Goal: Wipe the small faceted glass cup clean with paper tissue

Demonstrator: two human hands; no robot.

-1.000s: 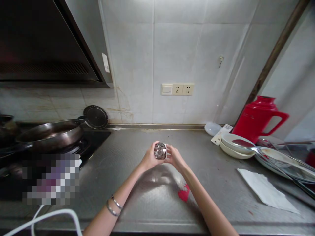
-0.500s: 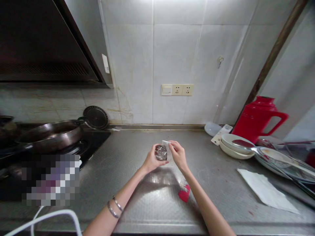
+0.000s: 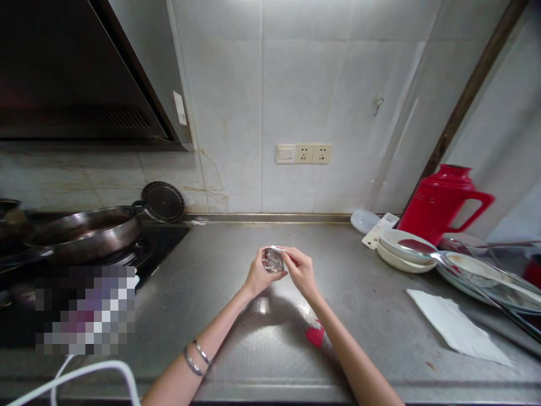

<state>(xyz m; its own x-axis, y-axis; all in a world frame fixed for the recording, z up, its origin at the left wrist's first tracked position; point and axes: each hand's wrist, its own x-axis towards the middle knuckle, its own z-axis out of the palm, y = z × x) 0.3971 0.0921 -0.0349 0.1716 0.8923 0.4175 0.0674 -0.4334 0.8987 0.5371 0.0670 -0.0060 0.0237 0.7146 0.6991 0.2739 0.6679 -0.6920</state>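
Above the middle of the counter, my left hand (image 3: 257, 274) is wrapped round a small clear glass (image 3: 273, 261) with a cut pattern, holding it from the left. Its rounded face is turned towards me. My right hand (image 3: 301, 272) pinches a folded white tissue (image 3: 275, 247) against the upper rim of the glass. Most of the tissue is hidden by the fingers. On the counter below, a torn red scrap (image 3: 314, 334) lies beside my right forearm.
At left a steel pan (image 3: 88, 230) sits on the stove, with a blurred patch in front. On the right stand a red thermos jug (image 3: 439, 203), stacked bowls (image 3: 401, 256) and plates with utensils. A white napkin (image 3: 456, 327) lies on the steel counter (image 3: 220, 248).
My right hand has moved slightly left, bringing the white tissue from beside the glass onto its upper rim. The glass has shifted a little left and turned in my left hand.
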